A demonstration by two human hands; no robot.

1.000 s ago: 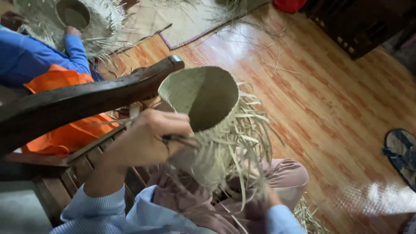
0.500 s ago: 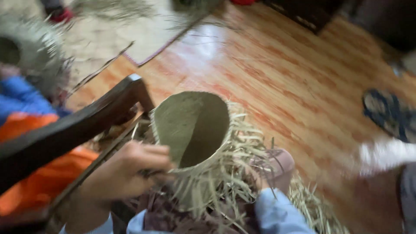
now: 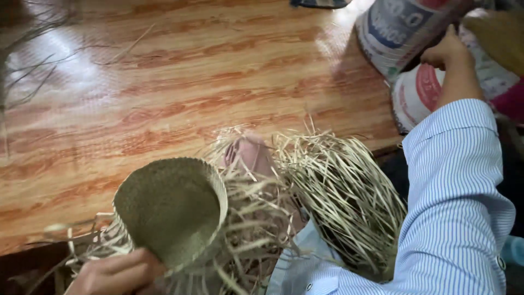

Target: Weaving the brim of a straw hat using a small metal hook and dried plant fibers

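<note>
Left hand (image 3: 117,271) at bottom edge, fingers clamped on rim of half-woven basket (image 3: 170,210), which sits on lap, mouth up, loose straw (image 3: 338,191) spilling right. Right hand (image 3: 448,52) stretched to sacks (image 3: 404,33), fingers curled, grip unclear. Steady basket, don't crush rim.

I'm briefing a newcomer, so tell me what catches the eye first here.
First, the half-woven straw basket at lower left, loose straw strands spraying from it across the lap, with the left hand gripping its lower edge. Next, the right hand at upper right, reaching to the printed sacks on the glossy wooden floor.
</note>
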